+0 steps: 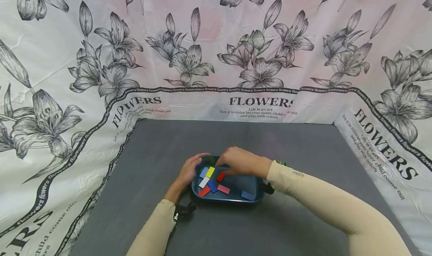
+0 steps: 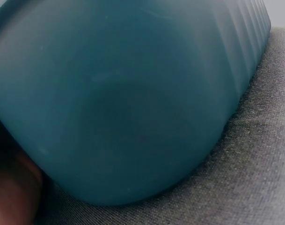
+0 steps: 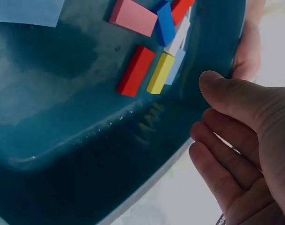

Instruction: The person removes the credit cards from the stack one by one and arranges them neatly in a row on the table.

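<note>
A dark teal tray (image 1: 236, 200) stands on the grey table with several small rectangular blocks in it. Most lie in its left half: a yellow block (image 1: 210, 172) close to a light blue one (image 1: 204, 172), a white block (image 1: 204, 182), a dark blue block (image 1: 212, 187), two red ones and a pink block (image 1: 224, 189). Another blue block (image 1: 248, 195) lies near the right end. My left hand (image 1: 187, 172) holds the tray's left end from outside. Over the back rim, my right hand (image 1: 241, 161) has its thumb and loosely bent fingers apart, with nothing between them.
The grey table (image 1: 287, 229) is bordered by a white cloth (image 1: 189, 106) printed with flowers and lettering. Black camera mounts show at the left wrist (image 1: 185, 209) and right wrist (image 1: 268, 188). Something green shows behind the right cuff.
</note>
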`<state>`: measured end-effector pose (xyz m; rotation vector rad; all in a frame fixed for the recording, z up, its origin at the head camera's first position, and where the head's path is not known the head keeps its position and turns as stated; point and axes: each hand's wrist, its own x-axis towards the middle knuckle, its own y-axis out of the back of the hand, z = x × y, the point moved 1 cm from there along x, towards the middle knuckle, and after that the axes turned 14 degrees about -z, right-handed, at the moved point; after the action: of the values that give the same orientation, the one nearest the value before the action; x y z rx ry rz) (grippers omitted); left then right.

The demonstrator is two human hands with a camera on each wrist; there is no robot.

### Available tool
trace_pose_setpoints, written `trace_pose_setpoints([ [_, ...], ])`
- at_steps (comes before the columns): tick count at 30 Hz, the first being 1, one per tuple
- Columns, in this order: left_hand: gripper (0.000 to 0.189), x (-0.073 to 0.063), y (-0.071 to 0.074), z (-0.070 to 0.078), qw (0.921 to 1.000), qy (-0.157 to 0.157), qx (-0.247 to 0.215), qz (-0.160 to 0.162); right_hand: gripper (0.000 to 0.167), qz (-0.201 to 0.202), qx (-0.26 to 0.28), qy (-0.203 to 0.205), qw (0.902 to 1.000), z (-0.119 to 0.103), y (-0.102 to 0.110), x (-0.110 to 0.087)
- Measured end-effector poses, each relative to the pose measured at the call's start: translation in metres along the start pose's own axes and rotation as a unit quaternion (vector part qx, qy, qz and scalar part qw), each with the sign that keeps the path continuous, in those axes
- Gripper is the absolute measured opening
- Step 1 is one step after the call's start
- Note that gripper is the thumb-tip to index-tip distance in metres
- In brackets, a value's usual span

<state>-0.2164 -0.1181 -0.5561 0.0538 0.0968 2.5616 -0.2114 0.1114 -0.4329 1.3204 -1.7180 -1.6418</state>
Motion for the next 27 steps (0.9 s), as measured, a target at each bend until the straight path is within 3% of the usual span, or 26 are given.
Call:
trace_pose_setpoints([
  [15,0.05,-0.001,0.0,-0.001,0.9999,0.003,0.011,-0.005,0.032,-0.012,0.019,0.008,0.9997,0.002,-0.02,0.011],
  [27,0.05,-0.002,0.001,0.001,0.9999,-0.008,-0.001,-0.014,0.03,-0.021,-0.04,-0.001,0.999,0.003,-0.033,0.02],
])
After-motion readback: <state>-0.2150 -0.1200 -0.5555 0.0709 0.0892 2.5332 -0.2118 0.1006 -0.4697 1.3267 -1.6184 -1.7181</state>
